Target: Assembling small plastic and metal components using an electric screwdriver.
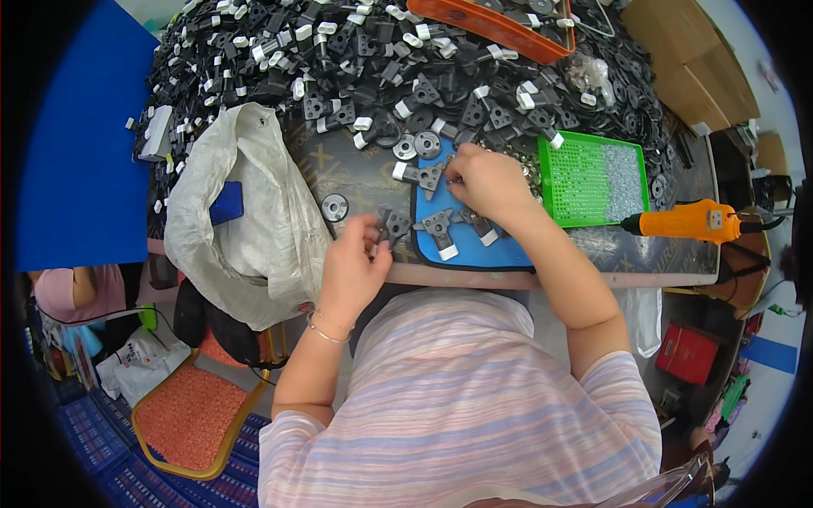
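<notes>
— Left hand (pixel 354 258)?
— Curled at a black triangular bracket (pixel 395 225) by the blue mat (pixel 498 254); too blurred to tell if gripping.
— Right hand (pixel 493 180)?
— Bunched over the mat; cannot tell if pinching anything.
— Why heap black parts (pixel 373 59) beyond?
— Probably to free working room.

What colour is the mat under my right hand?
The mat is blue, dark-edged; the head view shows it best.
</notes>
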A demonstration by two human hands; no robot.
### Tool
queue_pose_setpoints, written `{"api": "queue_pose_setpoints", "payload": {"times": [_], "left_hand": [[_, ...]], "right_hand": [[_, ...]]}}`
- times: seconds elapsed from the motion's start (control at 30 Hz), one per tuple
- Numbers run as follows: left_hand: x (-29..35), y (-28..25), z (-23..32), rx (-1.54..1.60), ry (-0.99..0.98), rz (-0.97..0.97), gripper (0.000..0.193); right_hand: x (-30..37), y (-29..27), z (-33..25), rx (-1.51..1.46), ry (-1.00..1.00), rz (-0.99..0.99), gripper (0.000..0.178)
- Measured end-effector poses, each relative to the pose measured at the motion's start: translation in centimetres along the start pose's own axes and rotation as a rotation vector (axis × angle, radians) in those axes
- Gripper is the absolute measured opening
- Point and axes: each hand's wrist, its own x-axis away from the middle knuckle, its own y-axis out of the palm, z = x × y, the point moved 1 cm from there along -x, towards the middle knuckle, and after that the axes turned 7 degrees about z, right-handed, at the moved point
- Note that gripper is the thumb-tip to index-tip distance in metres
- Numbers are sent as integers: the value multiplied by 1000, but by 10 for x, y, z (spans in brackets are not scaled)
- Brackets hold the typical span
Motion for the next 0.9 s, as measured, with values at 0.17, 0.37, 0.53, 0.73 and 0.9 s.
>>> {"api": "queue_pose_setpoints", "payload": {"times": [0.17,0.37,0.53,0.73,0.9], "left_hand": [[-9,11,-10,-46,55,-1,21],[-8,11,-11,-254,336,113,22],[-4,14,-11,-200,284,80,27],[-2,15,-13,-226,294,102,26],[-2,15,-14,-227,304,109,25]], "right_hand": [[1,-6,2,-81,25,-23,12],[-3,-2,-35,-434,-133,-192,14],[-13,12,-56,-282,-94,-168,13],[-10,12,-58,-346,-120,-135,17],[-4,17,-63,-319,-137,-139,24]]}}
